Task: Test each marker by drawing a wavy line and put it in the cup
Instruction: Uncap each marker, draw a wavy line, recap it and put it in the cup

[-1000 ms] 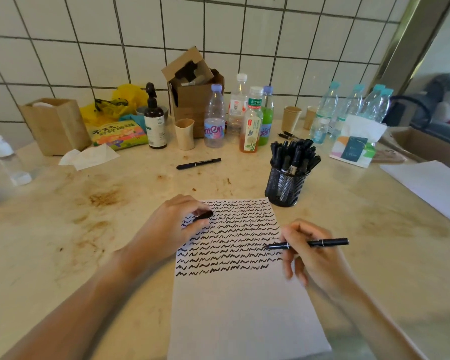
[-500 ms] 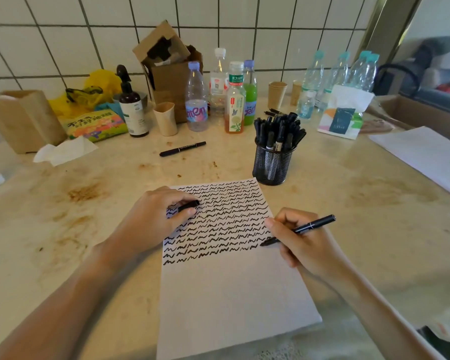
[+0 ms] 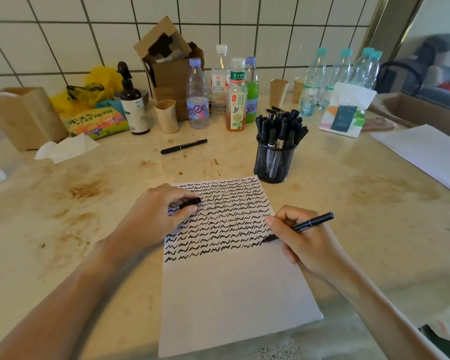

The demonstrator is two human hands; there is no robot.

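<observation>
While my right hand (image 3: 307, 245) grips the marker (image 3: 300, 226), tip at the paper's (image 3: 231, 294) right edge, my left hand (image 3: 157, 216) pinches its cap (image 3: 190, 203); overrunning would likely ink the table (image 3: 374, 203) beside the paper.

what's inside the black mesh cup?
The mesh cup is packed with black markers, caps sticking above the rim. Barrels show dimly through the mesh; the cup's bottom is hidden.

2 hands (image 3: 151, 219), 1 paper sheet (image 3: 231, 289), 1 mesh cup (image 3: 273, 162), 3 paper cups (image 3: 166, 116)
</observation>
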